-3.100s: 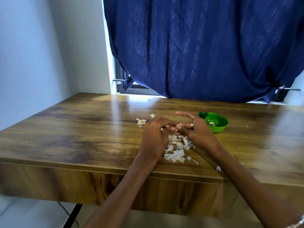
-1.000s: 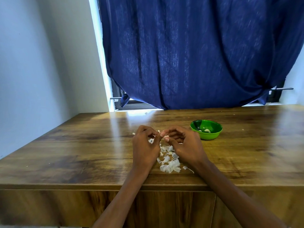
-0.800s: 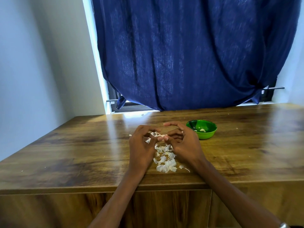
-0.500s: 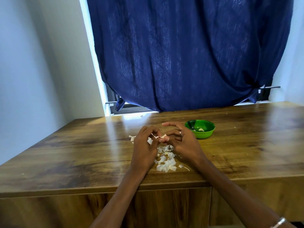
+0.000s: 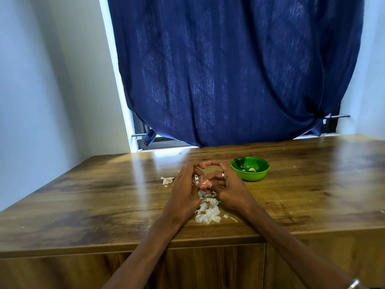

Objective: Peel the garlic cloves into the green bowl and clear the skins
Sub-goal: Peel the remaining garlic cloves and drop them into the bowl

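1. Small pale garlic clove [image 5: 205,182] with papery skin half off is held between both hands just above the table, too small and hidden to tell its long axis.
2. Left hand [image 5: 187,190] grip: fingers curled, closed round the clove's left side. Right hand [image 5: 224,185] grip: thumb and fingertips pinch the clove or its skin from the right, index finger arched over the top; which of the two it holds I cannot tell.
3. Key relation: round green plastic bowl [image 5: 251,171] lies to the right and slightly beyond the grip, near the right hand, well clear of the left. Judgement: right hand is the nearer one to drop the clove in.
4. Bowl already has a few pale peeled cloves [image 5: 250,169] inside.
5. Heap of white papery garlic skins [image 5: 208,213] lies on the table directly below and in front of the hands; a smaller scrap of skin [image 5: 167,180] lies just left of the left hand.
6. Brown wooden table [image 5: 104,197] carries it all; skins not yet cleared.
7. Dark blue cloth curtain [image 5: 229,69] hangs behind.
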`<move>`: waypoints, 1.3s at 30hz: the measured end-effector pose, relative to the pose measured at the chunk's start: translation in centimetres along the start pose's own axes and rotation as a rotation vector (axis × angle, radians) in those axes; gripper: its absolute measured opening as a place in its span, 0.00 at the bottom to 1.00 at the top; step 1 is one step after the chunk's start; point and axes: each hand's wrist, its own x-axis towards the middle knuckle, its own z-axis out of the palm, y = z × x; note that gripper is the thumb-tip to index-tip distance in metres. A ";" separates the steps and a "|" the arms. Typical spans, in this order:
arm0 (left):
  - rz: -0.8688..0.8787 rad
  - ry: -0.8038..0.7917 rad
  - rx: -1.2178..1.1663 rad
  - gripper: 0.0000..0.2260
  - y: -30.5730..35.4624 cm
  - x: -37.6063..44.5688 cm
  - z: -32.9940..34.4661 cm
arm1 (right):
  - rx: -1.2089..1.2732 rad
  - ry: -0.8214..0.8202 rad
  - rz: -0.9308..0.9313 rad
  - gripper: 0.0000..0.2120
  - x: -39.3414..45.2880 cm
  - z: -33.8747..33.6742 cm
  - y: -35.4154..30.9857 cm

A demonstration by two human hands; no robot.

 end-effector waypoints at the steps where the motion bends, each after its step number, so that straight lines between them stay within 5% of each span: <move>1: 0.007 -0.013 0.018 0.26 -0.1 0.0 0.0 | -0.017 -0.014 0.001 0.23 0.1 0.0 0.1; 11: 0.028 -0.029 -0.019 0.25 0.0 0.3 0.1 | -0.142 -0.031 -0.034 0.25 0.2 0.0 -0.2; 18: 0.033 -0.005 -0.087 0.14 0.4 0.5 0.3 | 0.026 -0.013 0.037 0.20 0.4 -0.3 0.3; 25: 0.005 0.126 -0.100 0.29 0.7 0.9 0.7 | 0.166 0.007 0.109 0.23 0.4 -0.5 0.1; 39: 0.019 0.221 -0.056 0.24 0.6 0.8 0.9 | 0.433 0.038 0.183 0.32 -0.1 -0.3 -0.7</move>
